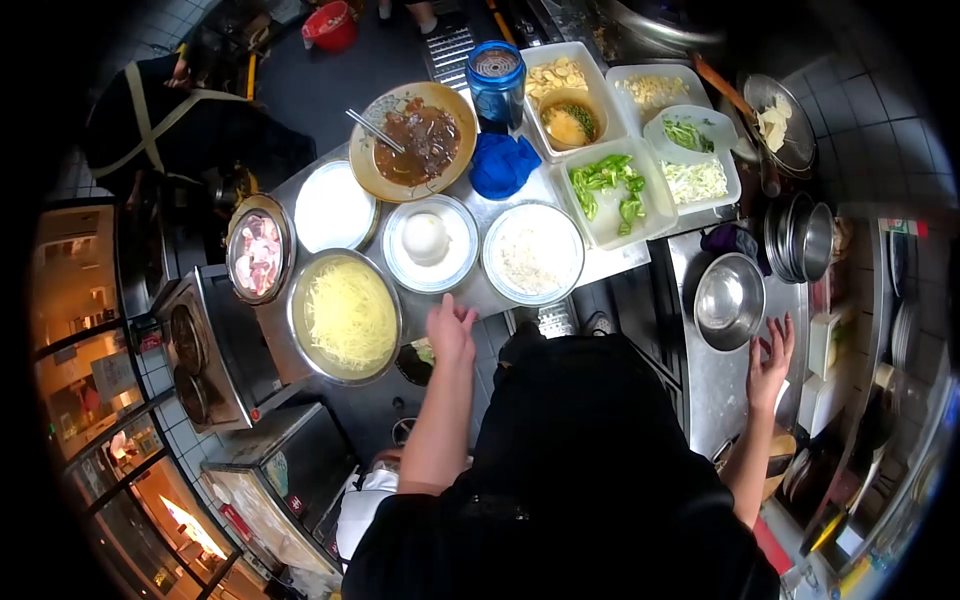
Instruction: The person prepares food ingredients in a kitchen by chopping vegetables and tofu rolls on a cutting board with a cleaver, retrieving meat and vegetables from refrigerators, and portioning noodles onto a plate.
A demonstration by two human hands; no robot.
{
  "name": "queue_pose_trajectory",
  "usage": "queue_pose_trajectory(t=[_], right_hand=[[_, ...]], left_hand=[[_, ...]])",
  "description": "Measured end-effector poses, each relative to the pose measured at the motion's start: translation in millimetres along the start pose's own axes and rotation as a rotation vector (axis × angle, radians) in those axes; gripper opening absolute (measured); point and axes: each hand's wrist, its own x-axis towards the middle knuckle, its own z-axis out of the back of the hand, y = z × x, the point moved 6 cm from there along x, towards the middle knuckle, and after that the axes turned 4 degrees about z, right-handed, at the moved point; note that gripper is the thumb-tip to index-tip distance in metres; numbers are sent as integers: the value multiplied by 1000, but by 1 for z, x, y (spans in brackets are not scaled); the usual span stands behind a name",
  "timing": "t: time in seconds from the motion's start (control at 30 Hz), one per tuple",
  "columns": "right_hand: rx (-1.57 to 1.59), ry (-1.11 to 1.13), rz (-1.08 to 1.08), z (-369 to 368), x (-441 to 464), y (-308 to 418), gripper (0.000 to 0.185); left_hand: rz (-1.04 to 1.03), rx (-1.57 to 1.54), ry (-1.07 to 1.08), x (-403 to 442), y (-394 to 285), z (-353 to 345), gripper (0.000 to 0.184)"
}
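R hand (768,365), fingers spread, just beside steel bowl (729,301); L hand (452,330), fingers part-curled, nr white-mound dish (399,268).

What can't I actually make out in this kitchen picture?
All in the head view:
- Texture of the white contents: washed out by glare.
- Inside of the blue jar: hidden by its wall and top.
- Anything inside the blue bundle: hidden by its folds.
- Full shape of the large metal vessel: cut off by the top edge.
- Whether the right hand touches the steel bowl: too small.
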Motion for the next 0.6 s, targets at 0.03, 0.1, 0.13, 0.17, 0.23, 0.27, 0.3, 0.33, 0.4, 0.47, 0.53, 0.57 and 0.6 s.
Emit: queue_pose_trajectory(t=[0.03,0.1,0.13,0.17,0.23,0.27,0.3,0.33,0.4,0.47,0.53,0.57,0.6], right_hand=[[-6,4,0,-1,-6,-2,40],[11,11,-21,-1,-15,-7,40],[13,9,-30,1,-17,-9,40],[16,2,-19,3,-18,-9,39],[14,-13,-18,7,-21,-12,37],[13,-17,-28,8,-21,-14,37],[16,-22,-33,10,-22,-18,37],[21,-27,-38,10,-24,-23,37],[33,-33,-50,6,-30,-29,37],[43,-31,-62,3,-37,-33,38],[34,-29,-71,1,-43,-37,39],[35,-22,-83,2,-46,-38,39],[36,-17,-97,2,-50,-39,40]], left_hand=[[-72,-109,44,16,1,-4,40],[-191,-321,138,32,5,-19,45],[-206,-328,182,34,5,-22,43],[-223,-337,230,39,-3,-24,41],[-241,-309,262,44,-15,-27,41],[-208,-287,193,44,-15,-23,41],[-184,-289,213,45,-14,-21,42],[-161,-290,232,47,-12,-17,44],[-137,-316,269,47,-7,-13,42],[-108,-318,272,45,-1,-6,40],[-74,-299,246,30,3,-4,39],[-85,-265,246,18,4,-5,37],[-126,-225,265,5,1,-6,37]])
